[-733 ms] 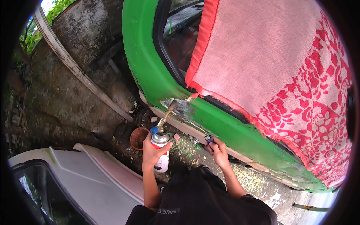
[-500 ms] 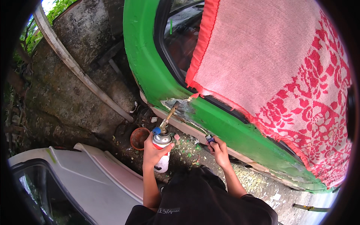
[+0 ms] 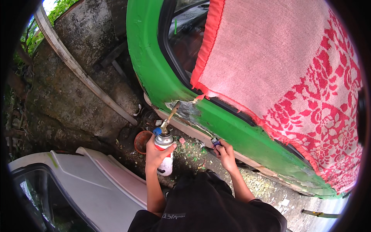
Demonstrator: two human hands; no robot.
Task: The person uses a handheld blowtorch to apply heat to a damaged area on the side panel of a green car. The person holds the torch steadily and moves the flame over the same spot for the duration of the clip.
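Note:
My left hand [image 3: 154,155] is wrapped round the canister of a gas torch [image 3: 165,140], which has a blue knob and a brass nozzle. The nozzle tip points at a bare, scraped grey patch [image 3: 188,110] on the green car body [image 3: 152,83]; I cannot tell whether they touch, and no flame shows. Further right, my right hand [image 3: 225,153] grips a dark purple lighter [image 3: 216,142] with its metal top upward, below the green panel's lower edge. No flame is visible at the lighter either.
A pink and red patterned towel [image 3: 262,58] drapes over the car's glass. An orange-brown pot [image 3: 142,141] stands on the ground beside scattered paint flakes [image 3: 193,154]. At the lower left is a light grey vehicle part [image 3: 85,181]; a long curved strip [image 3: 77,69] leans along the stained wall.
My left hand and the torch have shifted slightly left, and the nozzle tip has moved left along the bare patch. The lighter and right hand stay nearly in place.

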